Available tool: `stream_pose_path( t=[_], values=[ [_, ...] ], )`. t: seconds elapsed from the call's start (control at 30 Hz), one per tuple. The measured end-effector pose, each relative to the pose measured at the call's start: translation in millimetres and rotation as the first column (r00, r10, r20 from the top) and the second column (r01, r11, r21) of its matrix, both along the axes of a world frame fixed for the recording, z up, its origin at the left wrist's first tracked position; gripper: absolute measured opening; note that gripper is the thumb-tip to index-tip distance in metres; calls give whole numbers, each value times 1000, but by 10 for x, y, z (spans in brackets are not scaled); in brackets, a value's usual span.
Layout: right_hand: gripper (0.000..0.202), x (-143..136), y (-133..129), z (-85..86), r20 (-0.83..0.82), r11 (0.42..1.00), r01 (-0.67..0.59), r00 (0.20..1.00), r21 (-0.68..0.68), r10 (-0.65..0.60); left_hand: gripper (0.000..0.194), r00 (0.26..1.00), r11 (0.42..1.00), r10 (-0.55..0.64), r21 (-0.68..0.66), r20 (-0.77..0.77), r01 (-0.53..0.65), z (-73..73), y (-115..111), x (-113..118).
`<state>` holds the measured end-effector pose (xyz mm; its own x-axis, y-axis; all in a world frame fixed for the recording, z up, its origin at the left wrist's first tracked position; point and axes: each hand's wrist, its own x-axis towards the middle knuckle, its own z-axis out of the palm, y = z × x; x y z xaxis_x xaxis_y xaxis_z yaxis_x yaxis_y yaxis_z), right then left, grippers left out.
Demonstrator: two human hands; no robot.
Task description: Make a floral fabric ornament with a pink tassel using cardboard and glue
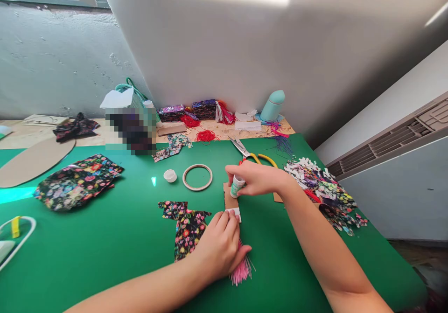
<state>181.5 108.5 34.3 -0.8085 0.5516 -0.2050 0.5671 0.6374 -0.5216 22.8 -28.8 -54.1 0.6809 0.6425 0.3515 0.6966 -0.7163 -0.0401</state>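
Hands mid-tabletop: right hand (257, 178) gripped glue stick (237, 185), tip down on card strip (230, 197); left hand (220, 245) pinned pink tassel (241, 268) at strip's near end, floral fabric (187, 226) just left.

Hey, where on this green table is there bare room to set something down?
Bare green mat lies between the floral fabric pile and the left hand, and also near the front right edge. It is crowded around the right hand, the scissors and the scrap heap.

A pixelated patch (131, 131) hides whatever stands behind it.
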Motion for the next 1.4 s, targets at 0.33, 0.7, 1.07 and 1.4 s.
stream_pose_path(
  t=[0.33,0.7,1.07,1.4],
  values=[
    [27,-13,-18,23,8,1000,-3,1000,8,3,50,1000,1000,4,-8,2,-4,-14,-3,0],
    [27,-22,-18,10,6,999,14,1000,32,-14,50,1000,1000,0,-15,-7,0,-11,-11,0],
    [26,-58,-30,24,20,995,30,999,100,-32,49,1000,1000,4,6,10,-4,3,-12,9],
    [27,-28,-11,5,-33,999,31,999,9,-31,49,1000,1000,8,8,7,-8,3,-7,11]
  ],
)
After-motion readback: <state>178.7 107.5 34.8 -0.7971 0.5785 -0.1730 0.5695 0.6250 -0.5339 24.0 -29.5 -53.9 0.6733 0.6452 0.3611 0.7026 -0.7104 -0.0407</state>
